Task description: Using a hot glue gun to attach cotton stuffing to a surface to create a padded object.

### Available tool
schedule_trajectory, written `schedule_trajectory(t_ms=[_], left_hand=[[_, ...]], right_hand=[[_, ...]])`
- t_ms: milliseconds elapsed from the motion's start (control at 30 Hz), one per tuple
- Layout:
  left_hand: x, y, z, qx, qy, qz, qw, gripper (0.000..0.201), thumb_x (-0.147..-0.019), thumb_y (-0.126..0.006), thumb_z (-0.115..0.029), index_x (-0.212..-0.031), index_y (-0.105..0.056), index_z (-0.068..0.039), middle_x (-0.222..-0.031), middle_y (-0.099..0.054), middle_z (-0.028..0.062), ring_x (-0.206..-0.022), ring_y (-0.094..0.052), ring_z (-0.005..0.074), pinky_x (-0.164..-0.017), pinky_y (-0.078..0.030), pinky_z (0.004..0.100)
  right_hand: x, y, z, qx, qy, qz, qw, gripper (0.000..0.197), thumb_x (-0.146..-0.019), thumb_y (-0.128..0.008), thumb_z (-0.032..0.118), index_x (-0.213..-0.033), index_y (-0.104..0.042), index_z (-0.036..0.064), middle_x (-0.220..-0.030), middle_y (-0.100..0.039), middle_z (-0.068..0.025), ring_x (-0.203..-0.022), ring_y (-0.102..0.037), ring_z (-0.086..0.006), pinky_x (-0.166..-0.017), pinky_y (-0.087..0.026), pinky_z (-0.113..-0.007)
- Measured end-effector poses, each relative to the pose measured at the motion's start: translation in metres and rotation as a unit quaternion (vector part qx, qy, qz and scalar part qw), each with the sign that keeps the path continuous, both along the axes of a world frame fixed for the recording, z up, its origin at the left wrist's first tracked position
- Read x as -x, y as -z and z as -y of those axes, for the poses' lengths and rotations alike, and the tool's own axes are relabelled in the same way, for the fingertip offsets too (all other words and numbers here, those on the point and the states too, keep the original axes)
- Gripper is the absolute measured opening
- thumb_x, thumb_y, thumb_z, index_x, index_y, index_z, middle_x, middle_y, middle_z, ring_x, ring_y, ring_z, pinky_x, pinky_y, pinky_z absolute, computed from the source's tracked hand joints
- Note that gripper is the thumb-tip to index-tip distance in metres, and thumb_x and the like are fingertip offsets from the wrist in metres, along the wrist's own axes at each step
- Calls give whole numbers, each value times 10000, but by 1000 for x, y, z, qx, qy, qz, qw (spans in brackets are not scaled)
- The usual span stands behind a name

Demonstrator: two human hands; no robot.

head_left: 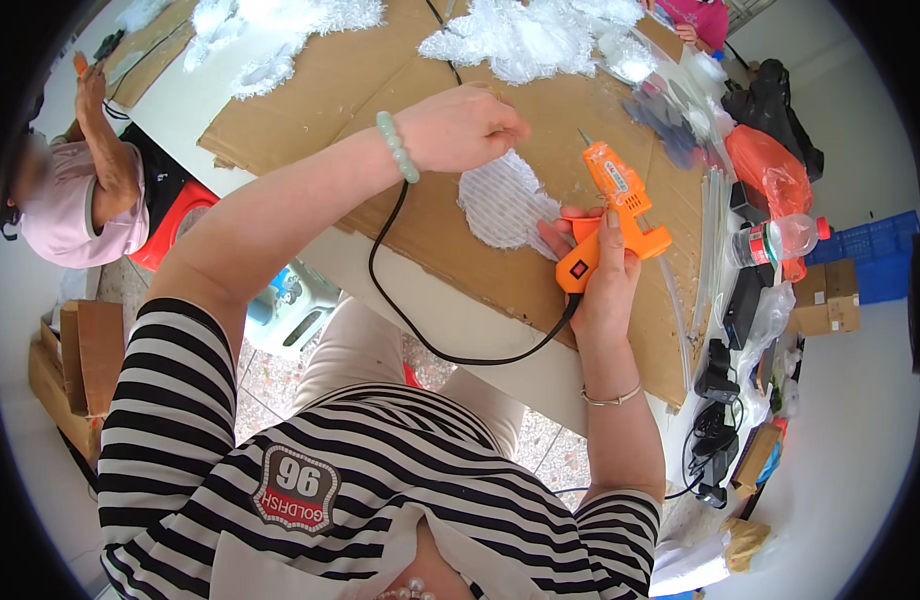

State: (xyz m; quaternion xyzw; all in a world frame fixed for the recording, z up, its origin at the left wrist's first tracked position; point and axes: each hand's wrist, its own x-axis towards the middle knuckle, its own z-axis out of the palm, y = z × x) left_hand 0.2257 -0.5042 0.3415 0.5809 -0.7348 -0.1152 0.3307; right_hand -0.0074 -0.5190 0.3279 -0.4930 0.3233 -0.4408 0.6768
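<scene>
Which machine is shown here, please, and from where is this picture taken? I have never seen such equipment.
There is no robot here: these are a person's own bare hands. The one picture comes from a wide fisheye camera worn on the head, looking down, so straight edges look bent.

The right hand holds an orange glue gun with a black cable. The left hand is above the work with fingers curled; whether it pinches something is too small to tell.

Below is a cardboard sheet on a white table. A white ribbed piece is between the hands, and white fluffy material lies farther away.
</scene>
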Motion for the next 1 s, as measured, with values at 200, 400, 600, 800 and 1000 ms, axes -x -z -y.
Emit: schedule_trajectory(t_ms=[200,400,600,800,1000], left_hand=[[10,10,25,30,43,67,996,243,-766,-465,-79,-859,-688,-49,-914,-665,90,-974,-544,296,-887,-432,369],[12,9,10,32,130,145,980,248,-665,-498,36,-833,-668,-25,-884,-625,84,-921,-528,285,-888,-413,391],[16,7,-5,157,142,291,933,174,-652,-568,-18,-770,-688,-62,-770,-633,80,-875,-543,242,-832,-427,405],[17,11,-9,156,73,191,966,200,-662,-576,-19,-831,-673,-62,-664,-608,69,-858,-553,245,-836,-419,395],[20,6,-11,133,119,255,950,270,-630,-577,36,-875,-652,-49,-798,-604,58,-875,-543,242,-852,-424,364]], right_hand=[[1,-2,0,-19,7,20,1000,272,-956,-462,277,-1005,-504,13,-943,-610,-143,-829,-604,-192,-831,-536,-465],[2,0,4,-23,7,39,999,262,-960,-454,269,-1008,-506,16,-940,-609,-140,-836,-605,-200,-833,-536,-469],[3,0,4,-23,14,37,999,269,-952,-473,279,-999,-514,16,-932,-612,-137,-832,-606,-197,-811,-548,-459],[2,-10,2,-17,48,15,999,278,-941,-497,287,-987,-522,14,-927,-614,-135,-822,-607,-185,-790,-558,-447],[5,-12,2,-37,64,-1,997,284,-936,-507,283,-986,-523,4,-922,-616,-133,-812,-607,-185,-774,-565,-436]])
